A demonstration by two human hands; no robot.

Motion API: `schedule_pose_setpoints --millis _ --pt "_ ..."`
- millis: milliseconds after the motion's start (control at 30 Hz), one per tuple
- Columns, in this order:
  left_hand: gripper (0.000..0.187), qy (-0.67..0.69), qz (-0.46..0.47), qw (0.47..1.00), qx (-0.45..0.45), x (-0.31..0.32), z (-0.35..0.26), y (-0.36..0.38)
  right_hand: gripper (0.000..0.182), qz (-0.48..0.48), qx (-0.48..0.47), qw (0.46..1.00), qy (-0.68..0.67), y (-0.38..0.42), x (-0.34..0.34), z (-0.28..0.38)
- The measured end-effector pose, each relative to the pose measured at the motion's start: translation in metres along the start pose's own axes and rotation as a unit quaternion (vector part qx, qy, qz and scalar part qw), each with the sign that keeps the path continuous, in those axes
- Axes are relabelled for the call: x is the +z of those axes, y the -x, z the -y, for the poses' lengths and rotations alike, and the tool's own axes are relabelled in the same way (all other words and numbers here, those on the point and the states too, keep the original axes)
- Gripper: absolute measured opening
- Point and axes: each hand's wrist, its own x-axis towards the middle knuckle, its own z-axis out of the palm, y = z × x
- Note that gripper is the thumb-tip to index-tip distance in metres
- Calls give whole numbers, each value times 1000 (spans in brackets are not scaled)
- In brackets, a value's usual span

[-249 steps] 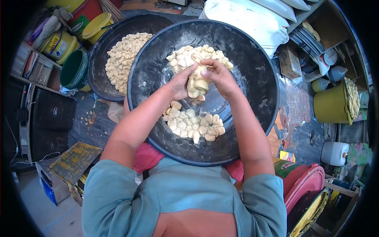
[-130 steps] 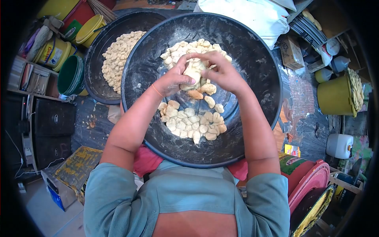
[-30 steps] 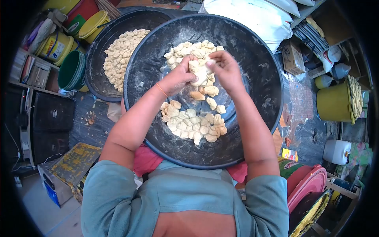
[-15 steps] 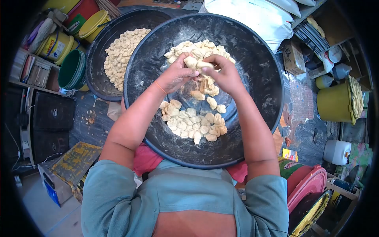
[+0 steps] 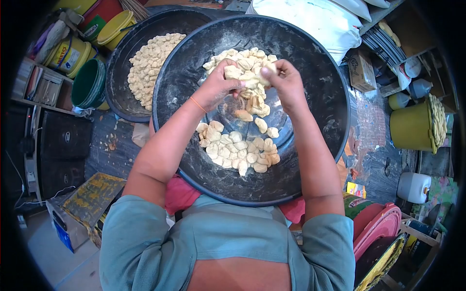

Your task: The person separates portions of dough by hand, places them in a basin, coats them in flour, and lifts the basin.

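Note:
Over a wide black basin [image 5: 318, 131] both my hands are raised, a small gap between them. My left hand [image 5: 218, 88] is closed around a pale dough piece [image 5: 232, 72], its thumb pointing inward. My right hand [image 5: 288, 88] pinches another pale lump between thumb and fingers, partly covered by them. Beneath and behind the hands lies a heap of pale dough pieces [image 5: 248, 57]. Closer to me, a flat spread of rounded dough pieces [image 5: 238, 154] rests in the basin, with a few loose ones between the two groups.
Left of the basin stands a second black basin [image 5: 121, 72] with many small pale pieces [image 5: 151, 65]. A green bucket [image 5: 87, 85] is at the left. White sacks [image 5: 306, 26] lie behind, and a yellow bucket [image 5: 412, 126] and a white jug [image 5: 414, 187] stand at the right.
My hands have drawn apart, the right one moving to the right and slightly up. The pieces that were together between my fingers are now separated.

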Motion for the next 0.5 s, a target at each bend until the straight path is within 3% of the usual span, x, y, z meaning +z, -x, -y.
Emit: schedule_pose_setpoints --millis 100,133,200,267,333,400,500 --pt "36 -2 -29 999 38 -16 8 -5 31 -135 -71 984 -92 -9 -7 -6" --pt "34 19 -47 998 43 -13 6 -4 32 -160 -147 975 44 -13 -13 -7" --pt "31 59 -82 993 53 -5 0 -2 43 -71 -187 949 242 -7 -15 -1" --pt "28 91 -26 995 44 -7 1 -3 57 9 -162 894 417 1 -3 -8" --pt "25 81 5 996 24 -5 -1 -2 60 121 -157 943 266 10 15 -10" --pt "22 28 11 1000 -4 -2 -6 0 60 163 -28 973 158 14 21 -6" --pt "25 79 42 996 2 -10 -4 -1 60 174 10 943 284 0 10 -10"
